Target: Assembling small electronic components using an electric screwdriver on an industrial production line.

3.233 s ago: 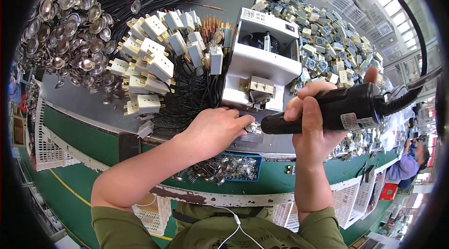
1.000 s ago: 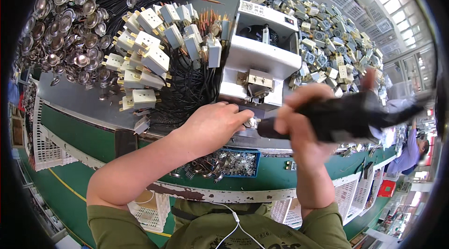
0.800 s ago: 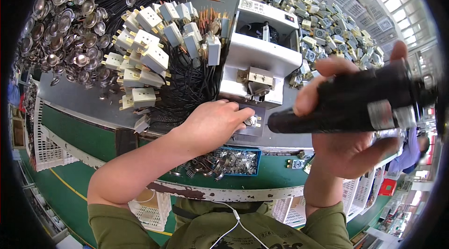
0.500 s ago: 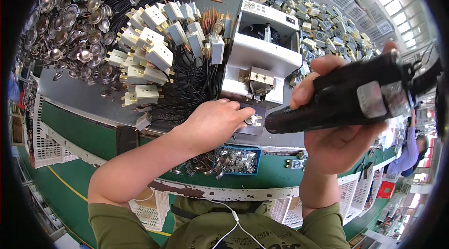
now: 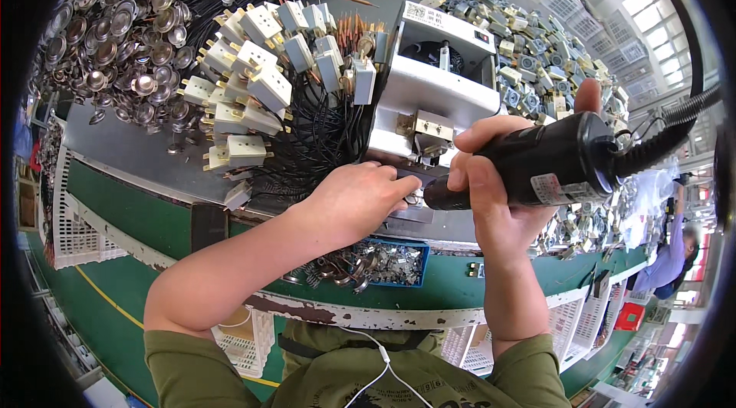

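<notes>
In my right hand [image 5: 502,201] is a black electric screwdriver [image 5: 548,155], my fingers wrapped round its body. Its nose points left, right beside the fingertips of my left hand [image 5: 360,197]. Those fingers are pinched on a small silvery part [image 5: 417,198] at the front of a silver metal machine [image 5: 429,93]; most of the part is hidden by the fingers and the screwdriver nose. Just left of the machine stands a pile of white and grey block-shaped connectors [image 5: 268,90] with brass tabs and black wires.
Round metal caps [image 5: 123,24] heap up at the far left. Behind the machine's right side lies a spread of small grey and cream parts [image 5: 552,47]. A blue tray [image 5: 422,264] of small metal pieces sits near the front edge. A thick black cable [image 5: 675,124] trails from the screwdriver.
My right hand has brought the screwdriver leftward and closed more fully round it. Its nose now lies closer to my left fingertips. The left hand stays almost in place.
</notes>
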Demonstrator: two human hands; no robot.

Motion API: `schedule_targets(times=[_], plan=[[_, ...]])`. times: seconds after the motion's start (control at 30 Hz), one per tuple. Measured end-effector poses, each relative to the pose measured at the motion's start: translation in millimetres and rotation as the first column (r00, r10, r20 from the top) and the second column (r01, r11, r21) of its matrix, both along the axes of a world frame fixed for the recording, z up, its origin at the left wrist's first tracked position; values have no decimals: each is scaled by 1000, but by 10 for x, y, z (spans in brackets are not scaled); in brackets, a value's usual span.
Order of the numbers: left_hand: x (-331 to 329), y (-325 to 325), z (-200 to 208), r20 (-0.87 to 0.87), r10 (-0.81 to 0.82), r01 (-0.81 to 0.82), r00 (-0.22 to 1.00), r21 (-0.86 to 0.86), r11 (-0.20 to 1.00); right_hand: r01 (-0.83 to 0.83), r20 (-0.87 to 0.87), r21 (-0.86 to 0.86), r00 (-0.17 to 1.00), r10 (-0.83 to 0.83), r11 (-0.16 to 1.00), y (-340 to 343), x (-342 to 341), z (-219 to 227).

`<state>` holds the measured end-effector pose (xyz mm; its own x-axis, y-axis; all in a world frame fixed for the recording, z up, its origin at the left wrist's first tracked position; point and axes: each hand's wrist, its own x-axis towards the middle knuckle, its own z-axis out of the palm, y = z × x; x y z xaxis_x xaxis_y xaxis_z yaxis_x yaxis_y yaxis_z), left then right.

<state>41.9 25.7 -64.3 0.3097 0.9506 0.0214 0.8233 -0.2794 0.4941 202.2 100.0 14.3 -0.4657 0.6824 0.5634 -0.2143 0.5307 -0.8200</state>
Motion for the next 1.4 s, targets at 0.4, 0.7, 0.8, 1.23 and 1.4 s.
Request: schedule_targets(times=[0.4,0.7,0.8,1.23,1.4], plan=[[10,17,-54,73,33,-33,997,-10,999,-124,95,124,989,113,985,99,-50,-4],[12,11,90,17,33,-32,999,-56,998,-215,-255,-192,953,162,958,97,70,-62],[5,3,106,10,30,-30,999,-74,997,-334,-341,-319,914,222,887,51,28,-2],[-21,2,-41,20,-16,16,1000,10,1000,55,-71,16,996,-54,998,-47,-18,-59],[-28,-2,22,-3,-27,27,1000,6,1000,-12,6,77,1000,11,997,13,16,-85]])
